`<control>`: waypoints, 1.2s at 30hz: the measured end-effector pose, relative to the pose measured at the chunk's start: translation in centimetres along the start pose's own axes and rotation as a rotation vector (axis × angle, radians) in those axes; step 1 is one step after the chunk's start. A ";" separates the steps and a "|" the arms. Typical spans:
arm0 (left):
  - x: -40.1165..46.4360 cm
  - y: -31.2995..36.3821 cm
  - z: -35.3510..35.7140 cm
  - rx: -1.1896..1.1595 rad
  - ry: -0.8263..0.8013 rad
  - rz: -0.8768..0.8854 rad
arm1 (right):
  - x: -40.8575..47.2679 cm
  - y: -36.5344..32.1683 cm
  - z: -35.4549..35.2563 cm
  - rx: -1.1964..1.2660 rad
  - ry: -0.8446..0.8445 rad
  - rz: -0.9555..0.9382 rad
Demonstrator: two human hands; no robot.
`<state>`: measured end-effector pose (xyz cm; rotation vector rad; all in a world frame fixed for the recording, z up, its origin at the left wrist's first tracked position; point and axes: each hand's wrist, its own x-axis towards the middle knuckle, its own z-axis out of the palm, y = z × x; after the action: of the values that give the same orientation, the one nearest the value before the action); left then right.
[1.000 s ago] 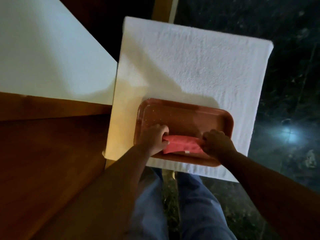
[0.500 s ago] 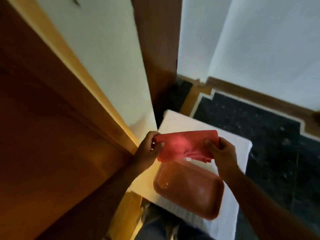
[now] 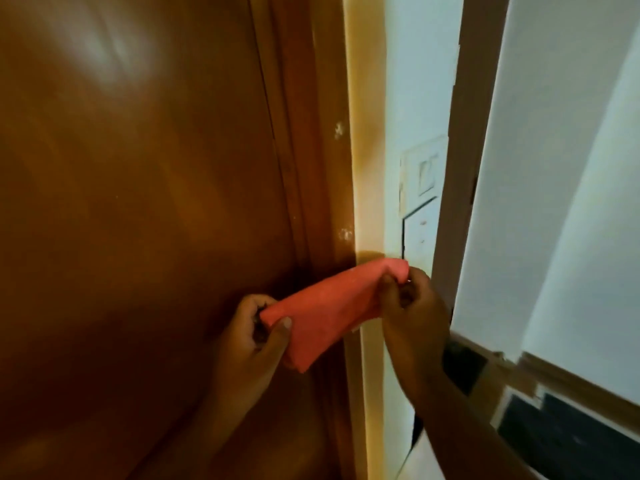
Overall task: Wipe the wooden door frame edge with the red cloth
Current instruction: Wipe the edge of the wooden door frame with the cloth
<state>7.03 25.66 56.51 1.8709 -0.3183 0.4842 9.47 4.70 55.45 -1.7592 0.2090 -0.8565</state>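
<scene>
The red cloth (image 3: 329,306) is stretched between my two hands, folded into a thick band that slants up from lower left to upper right. It lies across the wooden door frame edge (image 3: 349,168), the pale strip of wood that runs top to bottom just right of the dark brown door (image 3: 138,202). Whether the cloth presses on the wood or hangs just in front of it I cannot tell.

My left hand (image 3: 252,337) pinches the lower end, thumb on the front of the fabric and fingers curled behind it, in front of the door panel. My right hand (image 3: 412,306) grips the upper end tightly, fingers bunched around the cloth, in front of the white wall (image 3: 415,98) beside the frame.

Two small pale marks show on the frame above the cloth. A switch plate (image 3: 420,174) sits on the wall above my right hand. Dark floor (image 3: 571,441) shows at lower right.
</scene>
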 end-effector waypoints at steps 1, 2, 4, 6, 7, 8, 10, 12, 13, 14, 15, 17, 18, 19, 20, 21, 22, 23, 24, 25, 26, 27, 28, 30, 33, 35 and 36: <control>0.4 0.0 -0.9 0.020 0.012 0.006 | -0.3 -0.9 1.5 0.050 0.019 0.015; 0.9 0.0 -1.4 0.039 0.014 0.011 | -0.7 -1.6 3.0 0.096 0.031 0.009; 1.5 0.3 -1.9 0.080 -0.008 0.018 | -1.9 -2.1 5.3 0.154 -0.002 -0.051; 2.2 1.2 -2.4 0.167 -0.038 0.072 | -3.2 -2.2 7.2 0.144 -0.046 -0.116; 2.7 2.1 -2.8 0.247 -0.038 0.135 | -3.8 -2.1 8.0 0.100 -0.058 -0.150; 3.5 3.2 -3.1 0.356 -0.023 0.237 | -4.3 -2.1 8.6 0.040 -0.075 -0.187; 5.5 5.8 -4.1 0.660 0.054 0.519 | -5.0 -2.3 9.4 -0.072 -0.098 -0.256; 8.2 8.9 -5.1 0.963 0.199 0.707 | -4.6 -3.2 9.7 -0.105 -0.079 -0.324; 9.6 10.4 -5.6 1.084 0.274 0.715 | -3.7 -4.1 9.7 -0.119 -0.063 -0.360; 11.1 11.8 -6.2 1.180 0.343 0.692 | -2.4 -5.2 9.6 -0.137 -0.048 -0.401; 12.5 13.0 -6.9 1.248 0.395 0.656 | -0.9 -6.6 9.3 -0.152 -0.047 -0.440; 14.4 14.6 -8.1 1.329 0.452 0.604 | 2.2 -9.5 8.9 -0.166 -0.060 -0.519; 14.9 14.9 -8.4 1.367 0.464 0.586 | 3.5 -10.7 8.8 -0.174 -0.049 -0.558; 15.1 15.0 -8.5 1.408 0.472 0.574 | 4.5 -11.5 8.9 -0.181 -0.030 -0.599; 15.2 14.9 -8.4 1.445 0.479 0.568 | 5.0 -11.7 9.0 -0.192 -0.013 -0.640; 15.4 14.7 -8.2 1.472 0.488 0.567 | 5.3 -11.4 9.1 -0.204 -0.009 -0.674; 15.5 14.5 -8.0 1.491 0.501 0.568 | 5.4 -10.6 9.0 -0.228 -0.020 -0.696; 15.6 14.4 -7.8 1.502 0.516 0.569 | 5.2 -9.2 8.8 -0.277 -0.039 -0.707; 15.9 14.3 -7.8 1.512 0.533 0.569 | 4.8 -7.4 8.6 -0.348 -0.058 -0.711; 16.0 14.3 -7.8 1.523 0.544 0.567 | 4.1 -5.5 8.2 -0.423 -0.076 -0.713; 16.2 14.2 -7.8 1.535 0.551 0.570 | 3.3 -3.6 8.0 -0.493 -0.094 -0.722; 16.3 14.2 -7.7 1.546 0.554 0.575 | 2.4 -2.2 7.8 -0.545 -0.116 -0.723; 16.3 14.0 -7.7 1.553 0.556 0.583 | 1.8 -1.4 7.6 -0.568 -0.140 -0.706; 16.5 13.8 -7.7 1.560 0.569 0.599 | 2.0 -2.5 7.5 -0.503 -0.165 -0.670; 16.7 13.7 -7.7 1.575 0.582 0.606 | 5.6 -8.9 7.4 -0.320 -0.099 -0.755; 16.6 13.5 -7.6 1.587 0.587 0.605 | 9.7 -14.8 7.2 -0.241 -0.061 -0.825; 16.5 13.4 -7.5 1.587 0.590 0.600 | 11.6 -17.6 7.1 -0.258 -0.028 -0.855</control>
<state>14.28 28.37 77.70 2.9079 -0.0225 2.0951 17.63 10.44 75.34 -2.1200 -0.5165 -1.4495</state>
